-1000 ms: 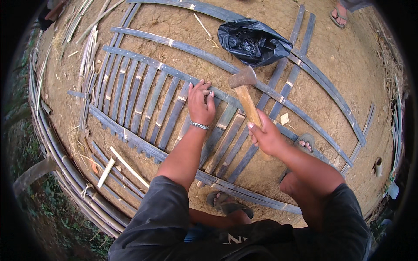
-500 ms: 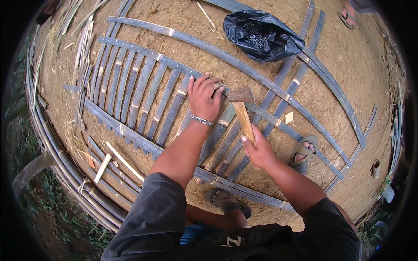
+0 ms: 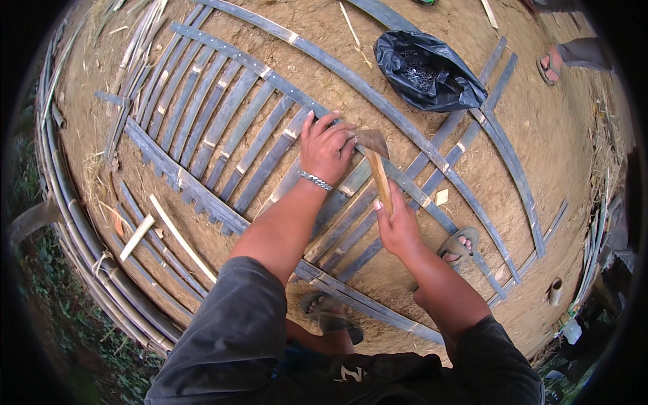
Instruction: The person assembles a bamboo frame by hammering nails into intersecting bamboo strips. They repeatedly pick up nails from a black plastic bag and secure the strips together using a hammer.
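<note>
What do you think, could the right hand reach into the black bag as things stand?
Probably not straight away: the right hand is closed round the hatchet. Otherwise the way looks free: the black bag lies open-mouthed, with only low bamboo strips between.

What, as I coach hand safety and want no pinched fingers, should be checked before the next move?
1. Right hand gripping the wooden-handled tool: ok, fingers wrap the handle.
2. Left hand clear of the metal head: not ok, the hand is right beside it.
3. Left hand at the bamboo frame's upper rail: ok, it lies over the rail.
4. Small piece pinched in the left hand: cannot tell, the fingers hide it.
5. Right foot clear of the metal head: ok, visibly apart.
6. Black plastic bag open: ok, small dark pieces show inside.
</note>
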A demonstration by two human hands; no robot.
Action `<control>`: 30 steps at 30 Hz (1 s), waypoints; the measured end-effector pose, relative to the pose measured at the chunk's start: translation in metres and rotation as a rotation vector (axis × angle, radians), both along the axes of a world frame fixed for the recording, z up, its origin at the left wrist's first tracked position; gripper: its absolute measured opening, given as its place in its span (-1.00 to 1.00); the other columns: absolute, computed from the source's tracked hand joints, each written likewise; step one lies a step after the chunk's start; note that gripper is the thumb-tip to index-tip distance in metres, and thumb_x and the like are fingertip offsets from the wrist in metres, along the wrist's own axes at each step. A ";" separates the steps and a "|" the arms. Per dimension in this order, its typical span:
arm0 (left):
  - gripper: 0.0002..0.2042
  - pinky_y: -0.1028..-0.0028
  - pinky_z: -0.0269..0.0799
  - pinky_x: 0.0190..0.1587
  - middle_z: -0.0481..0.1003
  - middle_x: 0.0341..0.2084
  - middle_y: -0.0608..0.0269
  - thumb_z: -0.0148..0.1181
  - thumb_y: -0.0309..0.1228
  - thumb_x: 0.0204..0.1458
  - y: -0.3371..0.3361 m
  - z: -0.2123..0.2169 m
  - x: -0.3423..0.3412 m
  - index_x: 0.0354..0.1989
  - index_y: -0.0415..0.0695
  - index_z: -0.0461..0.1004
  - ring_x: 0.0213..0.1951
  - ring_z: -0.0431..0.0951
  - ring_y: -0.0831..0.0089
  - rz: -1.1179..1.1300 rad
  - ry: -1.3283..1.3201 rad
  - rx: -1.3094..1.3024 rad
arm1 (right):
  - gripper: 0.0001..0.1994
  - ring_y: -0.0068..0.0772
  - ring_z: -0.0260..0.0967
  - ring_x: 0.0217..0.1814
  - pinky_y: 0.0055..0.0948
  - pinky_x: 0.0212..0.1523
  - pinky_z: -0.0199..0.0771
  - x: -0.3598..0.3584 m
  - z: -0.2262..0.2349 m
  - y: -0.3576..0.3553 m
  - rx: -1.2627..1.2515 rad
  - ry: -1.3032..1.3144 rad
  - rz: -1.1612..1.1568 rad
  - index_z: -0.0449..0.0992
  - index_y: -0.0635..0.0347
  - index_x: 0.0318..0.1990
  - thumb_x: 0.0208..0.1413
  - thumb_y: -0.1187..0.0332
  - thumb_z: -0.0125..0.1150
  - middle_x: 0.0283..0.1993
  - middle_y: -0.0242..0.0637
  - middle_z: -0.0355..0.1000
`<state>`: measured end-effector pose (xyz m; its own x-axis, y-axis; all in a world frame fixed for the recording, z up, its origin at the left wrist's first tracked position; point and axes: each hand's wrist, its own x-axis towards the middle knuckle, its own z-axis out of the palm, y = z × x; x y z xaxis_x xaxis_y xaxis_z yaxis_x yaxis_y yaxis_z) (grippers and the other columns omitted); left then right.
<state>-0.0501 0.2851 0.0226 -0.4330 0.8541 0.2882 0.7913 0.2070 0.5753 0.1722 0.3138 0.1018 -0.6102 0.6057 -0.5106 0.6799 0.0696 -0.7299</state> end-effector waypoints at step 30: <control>-0.91 -0.02 0.02 0.45 0.68 -0.19 0.50 0.43 -0.34 0.00 0.004 0.002 0.000 -0.32 0.04 0.69 0.18 0.52 0.41 0.036 -0.015 -0.030 | -0.44 0.36 0.42 0.27 0.03 0.21 0.46 -0.014 0.020 0.025 0.026 -0.167 0.040 0.12 0.32 0.46 0.41 0.30 0.05 0.27 0.36 0.37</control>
